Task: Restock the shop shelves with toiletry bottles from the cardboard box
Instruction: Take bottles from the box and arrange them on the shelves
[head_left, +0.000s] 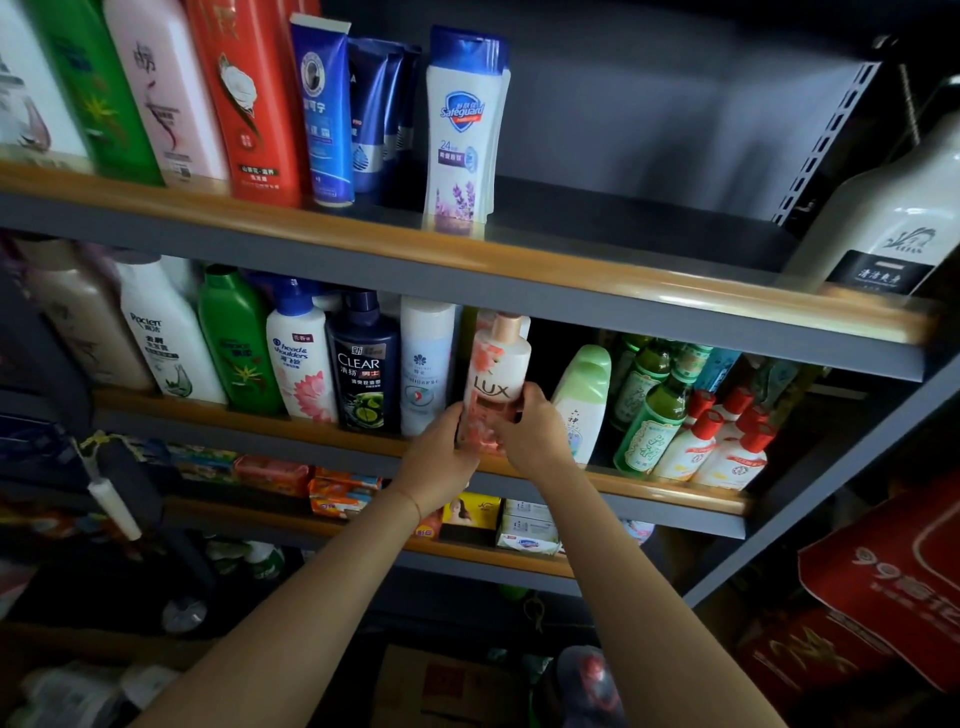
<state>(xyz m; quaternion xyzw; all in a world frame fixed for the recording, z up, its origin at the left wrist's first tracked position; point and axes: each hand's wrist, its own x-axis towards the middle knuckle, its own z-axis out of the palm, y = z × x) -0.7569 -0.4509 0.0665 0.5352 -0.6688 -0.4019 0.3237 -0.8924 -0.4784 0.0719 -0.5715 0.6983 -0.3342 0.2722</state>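
We observe dim, uneven lighting: glare on the wooden shelf edges (571, 270), deep shadow below, soft blur at the corners, and wide-angle bending of lines.

Glossy plastic Lux bottle (496, 379); wood-look trim (623, 283) on grey shelf.

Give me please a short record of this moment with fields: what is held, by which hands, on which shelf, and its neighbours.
held item: pink LUX bottle, upright
hands: left hand and right hand both grip its lower part
place: middle shelf, at the front edge
left neighbour: pale blue-white bottle
right neighbour: light green bottle
shelf above: Safeguard bottle
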